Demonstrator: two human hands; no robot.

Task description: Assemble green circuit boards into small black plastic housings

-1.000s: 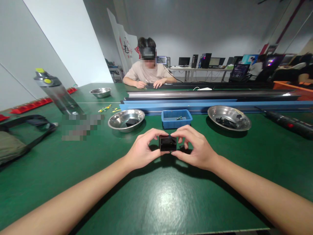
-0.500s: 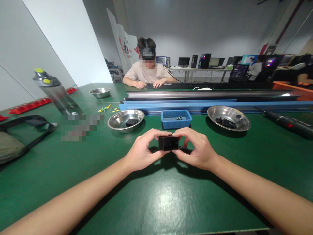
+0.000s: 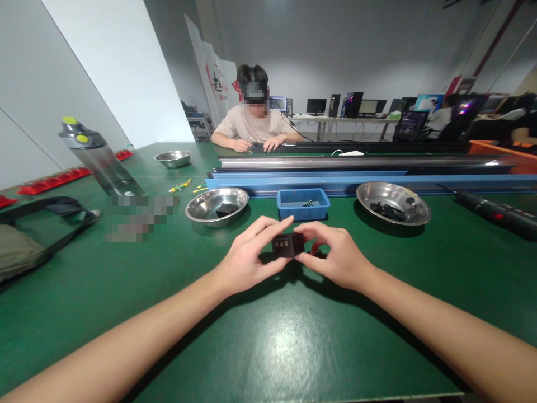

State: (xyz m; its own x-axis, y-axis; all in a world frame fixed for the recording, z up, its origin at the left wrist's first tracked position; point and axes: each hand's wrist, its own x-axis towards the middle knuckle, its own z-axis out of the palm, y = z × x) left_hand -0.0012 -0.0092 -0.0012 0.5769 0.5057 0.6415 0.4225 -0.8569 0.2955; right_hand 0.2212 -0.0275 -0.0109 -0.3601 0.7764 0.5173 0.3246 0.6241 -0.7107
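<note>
Left hand [image 3: 247, 262], right hand [image 3: 338, 262] around black block [image 3: 286, 245], right end hidden

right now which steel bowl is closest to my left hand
The bowl just left of the blue tray, with one black part in it, just beyond the left hand.

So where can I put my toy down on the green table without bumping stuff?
Bare table shows between the two forearms, and between the right hand and the black tool. It is crowded behind the hands: left bowl, blue tray, right bowl.
</note>
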